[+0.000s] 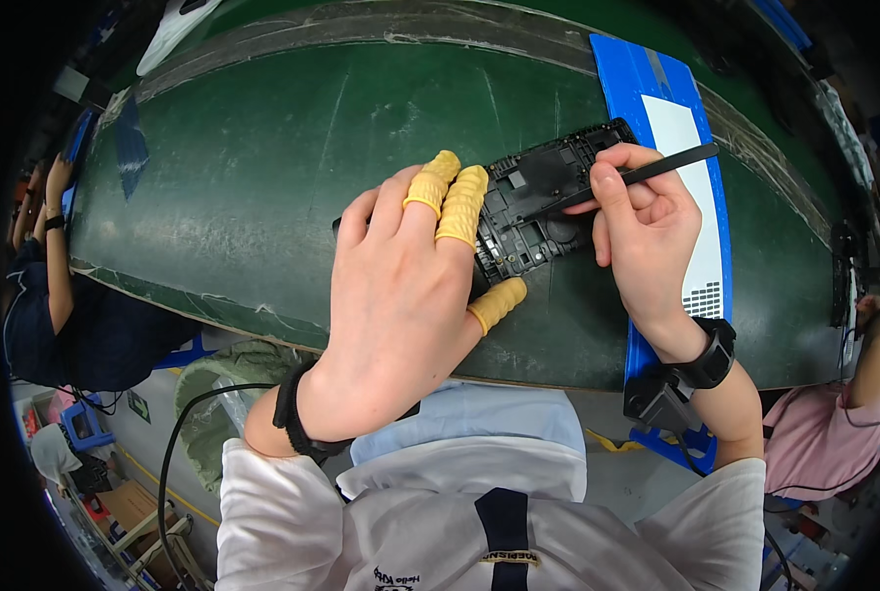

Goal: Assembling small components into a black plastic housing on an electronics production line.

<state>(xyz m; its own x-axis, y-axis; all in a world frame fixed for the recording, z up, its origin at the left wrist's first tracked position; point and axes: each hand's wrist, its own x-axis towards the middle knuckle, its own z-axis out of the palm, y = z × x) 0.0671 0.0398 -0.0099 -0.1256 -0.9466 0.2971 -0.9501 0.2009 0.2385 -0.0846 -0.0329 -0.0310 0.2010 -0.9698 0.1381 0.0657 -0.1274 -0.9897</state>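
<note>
Frame, black plastic, exposed, gripped by left hand; slim black tool, pinched by right hand; work apparently underway, completed share unclear.

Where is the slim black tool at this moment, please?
In the head view, the slim black tool is right of centre in the right hand, slanting down-left over the black plastic housing that the left hand holds.
</note>
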